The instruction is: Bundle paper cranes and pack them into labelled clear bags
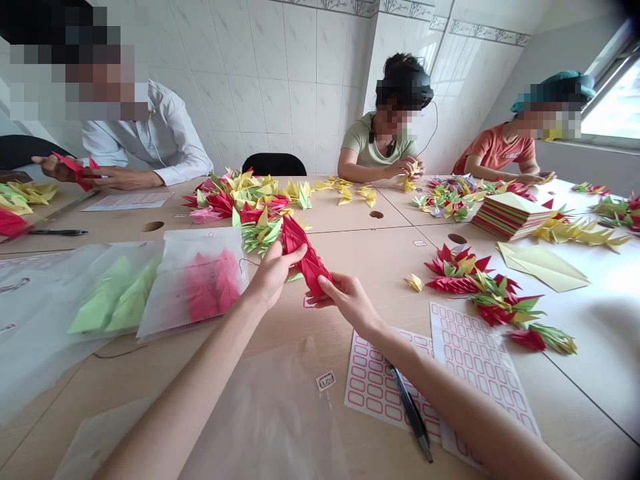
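Observation:
A bundle of red folded-paper cranes [306, 257] is held up above the middle of the table. My left hand [275, 270] grips its upper left end, thumb across the front. Around its lower right end my right hand [343, 297] is closed, with the thumb on top. Just behind the bundle lies a heap of yellow, red and green paper cranes [250, 200]. Below my hands a clear plastic bag [265, 407] lies flat, with a small written label [326, 381] on it. Label sheets [375, 380] and a pen [411, 413] are under and beside my right forearm.
Bags of green [115, 293] and pink cranes [213, 283] lie at left. More cranes [480, 287] and a stack of coloured paper [515, 217] are at right. Across the table sit a person in a white shirt [170, 133], one in pale green [360, 137] and one in orange [493, 147].

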A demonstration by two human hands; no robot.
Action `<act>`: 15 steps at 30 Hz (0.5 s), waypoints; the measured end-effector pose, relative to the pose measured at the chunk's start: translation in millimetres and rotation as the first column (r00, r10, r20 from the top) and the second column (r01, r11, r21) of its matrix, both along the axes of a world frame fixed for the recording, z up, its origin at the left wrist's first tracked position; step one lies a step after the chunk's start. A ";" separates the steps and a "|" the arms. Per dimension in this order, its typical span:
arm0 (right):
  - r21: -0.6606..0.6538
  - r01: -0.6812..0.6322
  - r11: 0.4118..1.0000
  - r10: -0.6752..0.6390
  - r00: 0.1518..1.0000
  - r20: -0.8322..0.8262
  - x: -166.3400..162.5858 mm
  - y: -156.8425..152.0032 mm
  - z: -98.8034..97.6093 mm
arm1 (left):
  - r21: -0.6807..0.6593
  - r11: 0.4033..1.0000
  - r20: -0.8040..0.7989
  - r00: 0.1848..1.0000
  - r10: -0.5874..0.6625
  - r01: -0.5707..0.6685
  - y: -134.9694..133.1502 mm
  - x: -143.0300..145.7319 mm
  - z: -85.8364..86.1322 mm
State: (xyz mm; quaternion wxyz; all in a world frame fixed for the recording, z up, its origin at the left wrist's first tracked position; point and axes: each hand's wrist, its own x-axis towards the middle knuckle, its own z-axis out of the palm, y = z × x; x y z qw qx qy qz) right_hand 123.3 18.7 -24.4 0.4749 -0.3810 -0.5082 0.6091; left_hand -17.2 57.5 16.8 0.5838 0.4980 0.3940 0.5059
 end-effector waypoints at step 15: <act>0.151 0.033 0.988 -0.059 0.983 0.175 -0.2 1.4 -12.0 | -0.038 0.997 0.204 0.977 0.069 -0.062 -12.3 31.1 -26.2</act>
